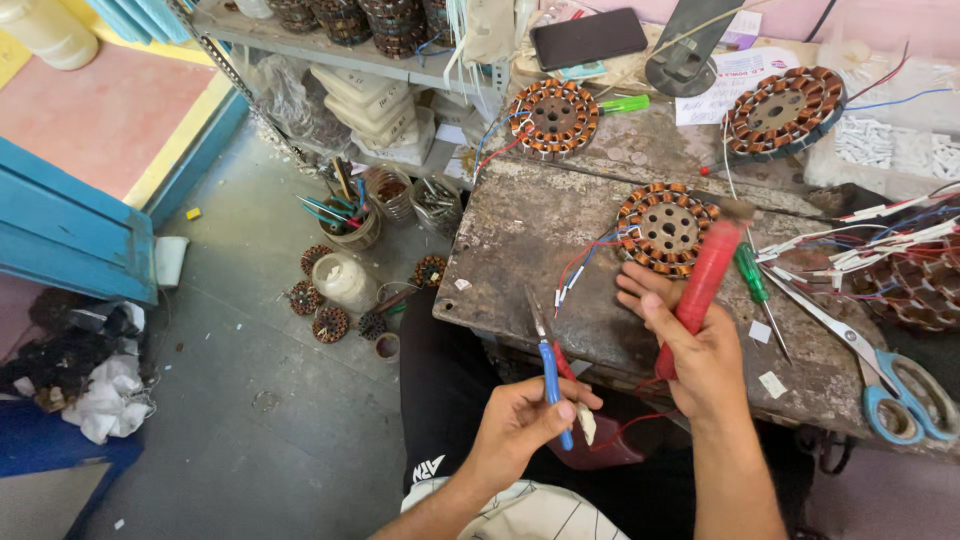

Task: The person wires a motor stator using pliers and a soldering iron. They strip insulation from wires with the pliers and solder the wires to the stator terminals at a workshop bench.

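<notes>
On the floor, tool-filled tubs (pixel 352 222); hands closed, left (pixel 522 420) around blue-handled pliers (pixel 549 362), right (pixel 700 350) around red soldering iron (pixel 706 275).

red tool (pixel 703 278) upright, blue-handled cutter (pixel 549 370) tilted

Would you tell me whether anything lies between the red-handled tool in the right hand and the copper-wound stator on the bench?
Nothing visible does. The right hand holds the red-handled tool with its head right at the stator rim; the green screwdriver lies off to the side.
</notes>
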